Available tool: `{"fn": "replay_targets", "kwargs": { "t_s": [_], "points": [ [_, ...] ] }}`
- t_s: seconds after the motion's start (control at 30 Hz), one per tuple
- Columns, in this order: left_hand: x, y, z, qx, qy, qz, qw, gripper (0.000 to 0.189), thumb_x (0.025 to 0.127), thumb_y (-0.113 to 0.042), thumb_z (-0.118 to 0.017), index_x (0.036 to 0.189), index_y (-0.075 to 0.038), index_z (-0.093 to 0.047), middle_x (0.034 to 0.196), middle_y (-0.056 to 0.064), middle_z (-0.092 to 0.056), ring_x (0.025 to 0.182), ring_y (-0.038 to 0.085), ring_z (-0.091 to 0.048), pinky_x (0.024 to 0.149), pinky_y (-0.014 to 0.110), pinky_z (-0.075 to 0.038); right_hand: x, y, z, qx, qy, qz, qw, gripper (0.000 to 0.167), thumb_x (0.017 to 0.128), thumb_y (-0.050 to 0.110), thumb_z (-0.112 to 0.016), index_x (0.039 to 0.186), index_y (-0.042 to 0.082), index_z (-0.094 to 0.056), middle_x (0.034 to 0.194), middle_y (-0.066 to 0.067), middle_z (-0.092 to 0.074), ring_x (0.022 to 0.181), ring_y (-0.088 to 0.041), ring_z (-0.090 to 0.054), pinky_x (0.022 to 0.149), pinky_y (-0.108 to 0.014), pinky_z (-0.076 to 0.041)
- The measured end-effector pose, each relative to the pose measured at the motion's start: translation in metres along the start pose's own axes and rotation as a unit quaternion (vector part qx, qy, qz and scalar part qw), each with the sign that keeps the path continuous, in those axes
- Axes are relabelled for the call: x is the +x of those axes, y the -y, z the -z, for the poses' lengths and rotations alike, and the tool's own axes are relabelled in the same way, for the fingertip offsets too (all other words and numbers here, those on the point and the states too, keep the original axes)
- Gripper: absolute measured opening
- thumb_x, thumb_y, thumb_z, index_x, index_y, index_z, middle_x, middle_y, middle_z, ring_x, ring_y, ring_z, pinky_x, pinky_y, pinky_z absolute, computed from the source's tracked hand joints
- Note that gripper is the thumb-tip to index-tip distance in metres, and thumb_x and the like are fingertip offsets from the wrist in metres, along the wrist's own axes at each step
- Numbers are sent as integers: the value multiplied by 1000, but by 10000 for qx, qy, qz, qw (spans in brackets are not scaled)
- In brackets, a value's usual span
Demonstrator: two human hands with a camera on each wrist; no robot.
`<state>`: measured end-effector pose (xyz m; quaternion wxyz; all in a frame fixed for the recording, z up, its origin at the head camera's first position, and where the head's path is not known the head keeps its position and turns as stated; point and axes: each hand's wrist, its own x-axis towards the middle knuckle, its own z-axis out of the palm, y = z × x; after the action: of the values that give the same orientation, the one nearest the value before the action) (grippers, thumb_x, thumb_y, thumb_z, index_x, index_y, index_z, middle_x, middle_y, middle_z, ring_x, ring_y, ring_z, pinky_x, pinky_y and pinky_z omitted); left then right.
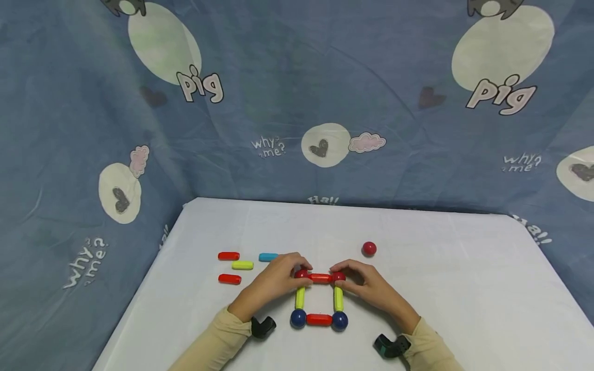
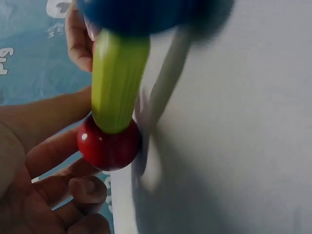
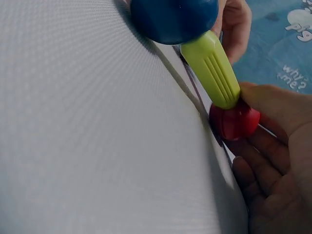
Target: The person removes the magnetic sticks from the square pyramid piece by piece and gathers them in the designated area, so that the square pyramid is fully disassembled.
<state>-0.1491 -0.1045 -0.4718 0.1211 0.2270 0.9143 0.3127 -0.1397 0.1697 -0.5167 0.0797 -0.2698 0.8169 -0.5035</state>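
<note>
A square of toy building rods and balls lies on the table. Two blue balls (image 1: 298, 318) form its near corners, joined by a red rod (image 1: 319, 320). Yellow-green rods (image 1: 338, 299) make the sides, and another red rod (image 1: 320, 279) spans the far side. My left hand (image 1: 279, 275) holds the far-left red ball (image 2: 109, 148) between thumb and fingers. At the far-right corner, my right hand (image 1: 366, 283) holds the other red ball (image 3: 234, 122) likewise. Both wrist views show each red ball touching the end of its yellow-green rod.
Left of the square lie two loose red rods (image 1: 229, 279), a yellow-green rod (image 1: 243, 265) and a blue rod (image 1: 267, 257), close to my left hand. A loose red ball (image 1: 369, 249) sits beyond my right hand. The white table (image 1: 464, 288) meets a blue patterned cloth (image 1: 260, 103) behind.
</note>
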Motion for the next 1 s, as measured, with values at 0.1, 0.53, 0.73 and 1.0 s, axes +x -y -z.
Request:
{"fn": "replay_targets", "kwargs": {
  "t_s": [0.1,0.53,0.73,1.0],
  "points": [
    [1,-3,-5,60,84,67,9999,30,85,-32,-86,108,-16,-78,98,-4,-71,85,11,-55,72,24,-46,0,1,1,-56,2,62,10000,30,94,27,-77,123,18,-71,119,4,-74,114,-8,-66,105,-23,-50],
    [-2,-3,-14,13,103,28,9999,23,87,-30,-84,106,-19,-81,100,-8,-76,92,8,-59,86,32,-49,0,0,0,-106,44,185,9998,24,91,26,-81,113,22,-75,108,9,-76,102,-7,-66,97,-23,-52],
    [-7,3,-6,-28,-237,265,9994,21,85,-27,-86,103,-17,-80,97,-6,-75,88,10,-59,82,31,-52,-1,1,3,-236,53,100,9997,20,87,16,-83,104,22,-75,100,9,-76,94,-7,-65,91,-21,-54],
    [-9,4,-2,-311,-282,81,9991,18,85,-25,-86,101,-19,-78,94,-8,-73,84,10,-57,75,24,-50,-2,1,3,-55,115,378,9992,11,91,17,-78,101,17,-74,98,6,-75,95,-11,-65,95,-23,-52]
  ]
}}
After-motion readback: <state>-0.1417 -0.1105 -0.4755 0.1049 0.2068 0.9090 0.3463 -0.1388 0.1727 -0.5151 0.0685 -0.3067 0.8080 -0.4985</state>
